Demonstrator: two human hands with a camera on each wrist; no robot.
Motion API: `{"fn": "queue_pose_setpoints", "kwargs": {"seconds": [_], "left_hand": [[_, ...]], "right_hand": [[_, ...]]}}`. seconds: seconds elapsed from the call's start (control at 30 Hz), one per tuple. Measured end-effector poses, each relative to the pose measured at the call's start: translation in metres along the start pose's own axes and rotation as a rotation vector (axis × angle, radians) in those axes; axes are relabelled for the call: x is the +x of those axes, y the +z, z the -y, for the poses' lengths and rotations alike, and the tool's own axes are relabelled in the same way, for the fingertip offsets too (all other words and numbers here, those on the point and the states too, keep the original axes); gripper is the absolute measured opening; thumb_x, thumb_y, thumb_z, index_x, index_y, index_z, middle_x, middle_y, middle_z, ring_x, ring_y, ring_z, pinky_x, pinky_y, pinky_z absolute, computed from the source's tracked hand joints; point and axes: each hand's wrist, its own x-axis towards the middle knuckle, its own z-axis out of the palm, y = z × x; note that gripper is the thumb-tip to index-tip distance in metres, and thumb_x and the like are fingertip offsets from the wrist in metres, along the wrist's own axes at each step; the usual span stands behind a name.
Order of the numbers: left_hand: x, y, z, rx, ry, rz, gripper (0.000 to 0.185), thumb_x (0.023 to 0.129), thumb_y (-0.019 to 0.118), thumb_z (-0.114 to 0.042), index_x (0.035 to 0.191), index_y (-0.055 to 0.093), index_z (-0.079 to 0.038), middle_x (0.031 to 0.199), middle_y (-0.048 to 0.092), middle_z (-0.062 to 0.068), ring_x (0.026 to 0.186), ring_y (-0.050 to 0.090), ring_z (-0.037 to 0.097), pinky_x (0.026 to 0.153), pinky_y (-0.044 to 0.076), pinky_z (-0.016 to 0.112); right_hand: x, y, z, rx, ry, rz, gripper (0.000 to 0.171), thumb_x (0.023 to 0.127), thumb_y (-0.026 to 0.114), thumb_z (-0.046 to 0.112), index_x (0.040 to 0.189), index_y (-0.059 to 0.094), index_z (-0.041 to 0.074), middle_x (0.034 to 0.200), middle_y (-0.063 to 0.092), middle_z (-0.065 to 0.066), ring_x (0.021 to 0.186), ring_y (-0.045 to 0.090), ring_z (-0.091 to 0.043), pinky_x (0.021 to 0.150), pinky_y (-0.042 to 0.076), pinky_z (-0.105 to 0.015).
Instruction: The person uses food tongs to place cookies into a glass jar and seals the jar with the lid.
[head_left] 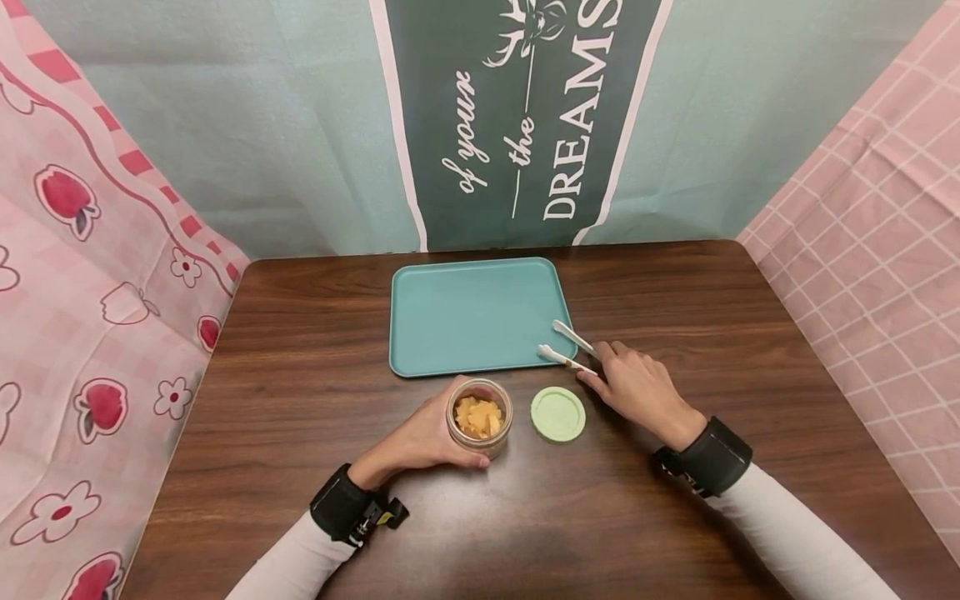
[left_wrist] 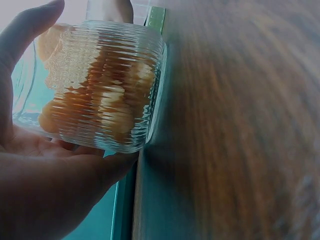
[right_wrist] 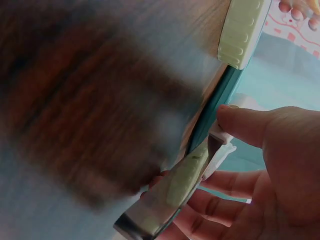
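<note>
My left hand (head_left: 427,433) cups the open jar (head_left: 479,418) while my right fingers (head_left: 600,360) pinch the tongs (head_left: 567,348), tips pointing away over the tray (head_left: 472,317), jar lying leftward.

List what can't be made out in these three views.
- Jar contents: orange pieces, kind unclear; ribbed glass distorts them in the left wrist view.
- Tongs handle end: covered by the right hand in the head view; cut off and blurred in the right wrist view.
- Table surface: motion-blurred in both wrist views.
- Left hand fingers: behind the jar, head view.
</note>
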Motion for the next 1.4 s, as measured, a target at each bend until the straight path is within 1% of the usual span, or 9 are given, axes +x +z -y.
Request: {"fn": "queue_pose_setpoints", "kwargs": {"seconds": [0.4, 0.5, 0.63, 0.7, 0.77, 0.93, 1.13, 1.27, 1.4], "left_hand": [[0.001, 0.0, -0.001, 0.009, -0.008, 0.0, 0.092, 0.066, 0.101, -0.01, 0.142, 0.051, -0.019, 0.136, 0.064, -0.003, 0.127, 0.06, 0.016, 0.115, 0.044, 0.033], [0.001, -0.001, -0.001, 0.01, -0.003, 0.0, 0.092, 0.066, 0.101, -0.009, 0.143, 0.051, -0.017, 0.136, 0.064, -0.002, 0.127, 0.06, 0.017, 0.115, 0.044, 0.034], [0.002, -0.001, -0.001, 0.003, 0.003, 0.001, 0.092, 0.066, 0.101, -0.008, 0.143, 0.051, -0.014, 0.137, 0.064, 0.002, 0.127, 0.06, 0.018, 0.115, 0.044, 0.034], [0.003, -0.001, -0.002, 0.0, 0.002, 0.003, 0.092, 0.066, 0.101, -0.008, 0.143, 0.051, -0.013, 0.137, 0.064, 0.004, 0.127, 0.06, 0.019, 0.115, 0.044, 0.034], [0.002, -0.001, -0.002, -0.001, 0.001, 0.005, 0.092, 0.066, 0.101, -0.008, 0.143, 0.051, -0.013, 0.137, 0.064, 0.005, 0.127, 0.06, 0.019, 0.114, 0.044, 0.034], [0.003, -0.001, -0.001, -0.008, -0.001, 0.007, 0.091, 0.066, 0.1, -0.007, 0.143, 0.051, -0.014, 0.138, 0.064, 0.005, 0.127, 0.06, 0.019, 0.115, 0.044, 0.034], [0.002, 0.0, 0.0, 0.002, -0.004, 0.004, 0.092, 0.066, 0.101, -0.008, 0.143, 0.051, -0.014, 0.137, 0.064, 0.003, 0.127, 0.06, 0.018, 0.115, 0.044, 0.035], [0.002, 0.0, 0.0, 0.003, -0.006, 0.003, 0.092, 0.066, 0.101, -0.008, 0.143, 0.051, -0.014, 0.137, 0.064, 0.002, 0.127, 0.06, 0.018, 0.115, 0.044, 0.035], [0.001, 0.0, 0.0, -0.003, -0.005, 0.001, 0.092, 0.066, 0.101, -0.008, 0.143, 0.052, -0.015, 0.137, 0.064, 0.001, 0.127, 0.06, 0.018, 0.115, 0.044, 0.034]], "right_hand": [[-0.003, 0.002, 0.001, 0.002, 0.023, -0.007, 0.041, 0.098, 0.077, 0.036, 0.113, 0.063, 0.0, 0.083, 0.055, -0.011, 0.066, 0.056, -0.027, 0.045, 0.043, -0.041], [-0.004, 0.001, 0.001, -0.003, 0.024, -0.005, 0.049, 0.098, 0.077, 0.038, 0.123, 0.063, -0.002, 0.089, 0.06, -0.015, 0.071, 0.061, -0.031, 0.047, 0.048, -0.045], [-0.005, -0.001, 0.001, -0.006, 0.027, 0.003, 0.066, 0.098, 0.076, 0.042, 0.14, 0.057, -0.007, 0.106, 0.066, -0.025, 0.085, 0.068, -0.039, 0.055, 0.055, -0.053], [-0.006, -0.002, 0.001, -0.007, 0.029, 0.004, 0.071, 0.098, 0.075, 0.043, 0.143, 0.055, -0.007, 0.111, 0.065, -0.026, 0.091, 0.068, -0.041, 0.059, 0.057, -0.054], [-0.007, -0.005, 0.002, -0.009, 0.029, -0.007, 0.073, 0.097, 0.076, 0.045, 0.145, 0.054, -0.005, 0.111, 0.065, -0.025, 0.095, 0.067, -0.041, 0.062, 0.058, -0.055], [-0.011, -0.015, 0.006, -0.021, 0.003, -0.066, 0.071, 0.096, 0.077, 0.044, 0.145, 0.054, -0.001, 0.106, 0.062, -0.02, 0.095, 0.062, -0.038, 0.068, 0.055, -0.055], [-0.017, -0.032, 0.023, -0.04, -0.075, -0.154, 0.068, 0.092, 0.082, 0.041, 0.14, 0.06, -0.001, 0.098, 0.059, -0.016, 0.084, 0.059, -0.034, 0.061, 0.05, -0.048], [-0.022, -0.04, 0.037, -0.043, -0.125, -0.153, 0.066, 0.089, 0.085, 0.041, 0.137, 0.063, 0.0, 0.096, 0.059, -0.014, 0.08, 0.057, -0.03, 0.058, 0.048, -0.043], [-0.026, -0.043, 0.047, -0.056, -0.181, -0.134, 0.067, 0.088, 0.085, 0.047, 0.133, 0.065, 0.001, 0.096, 0.059, -0.013, 0.076, 0.054, -0.026, 0.056, 0.047, -0.039]]}}
